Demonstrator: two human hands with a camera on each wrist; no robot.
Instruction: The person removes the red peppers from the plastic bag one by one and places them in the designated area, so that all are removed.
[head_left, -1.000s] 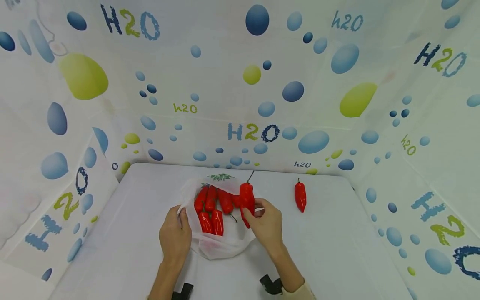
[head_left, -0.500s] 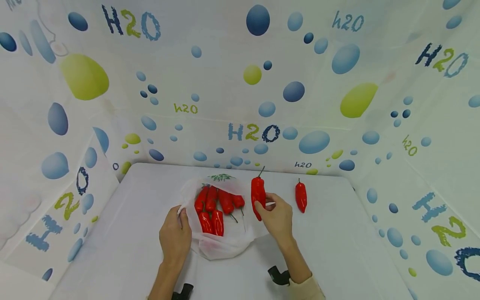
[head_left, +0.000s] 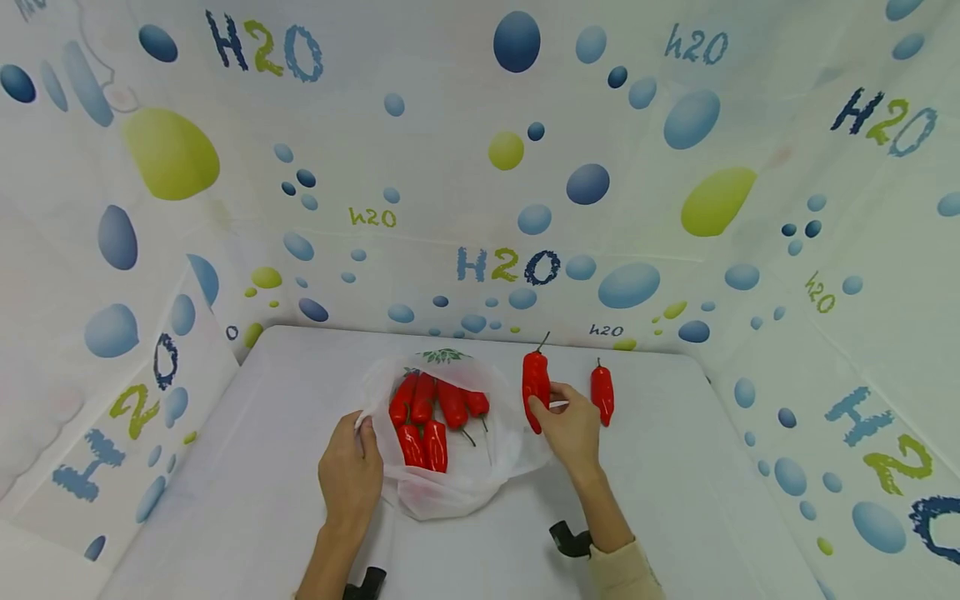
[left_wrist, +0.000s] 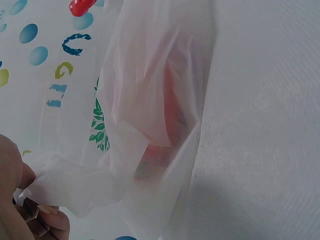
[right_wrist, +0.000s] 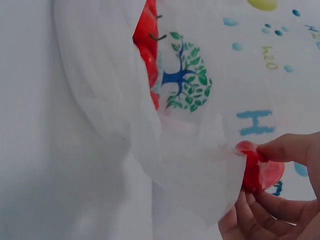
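Note:
A thin white plastic bag (head_left: 450, 498) with a green leaf print lies on the table, its mouth spread wide. Several shiny red peppers (head_left: 452, 404) with dark stems show inside it. My left hand (head_left: 351, 467) pinches the bag's left edge; the left wrist view shows the bunched plastic (left_wrist: 70, 185) between thumb and fingers. To the right of the bag's mouth, my right hand (head_left: 572, 429) holds a red pepper (head_left: 536, 377), stem up. In the right wrist view the bag's edge (right_wrist: 220, 190) reaches the lower fingers of that hand, beside the held pepper (right_wrist: 265, 172).
Another red pepper (head_left: 602, 395) lies on the white table (head_left: 675, 475), right of my right hand. Black wrist-camera mounts (head_left: 572, 540) sit by both forearms. Behind the table hangs a white curtain (head_left: 435, 150) printed with blue and green drops and lettering.
My right hand has moved right with the pepper, from over the bag's mouth to beyond it, and the bag's right side is stretched after it. The left hand has stayed put.

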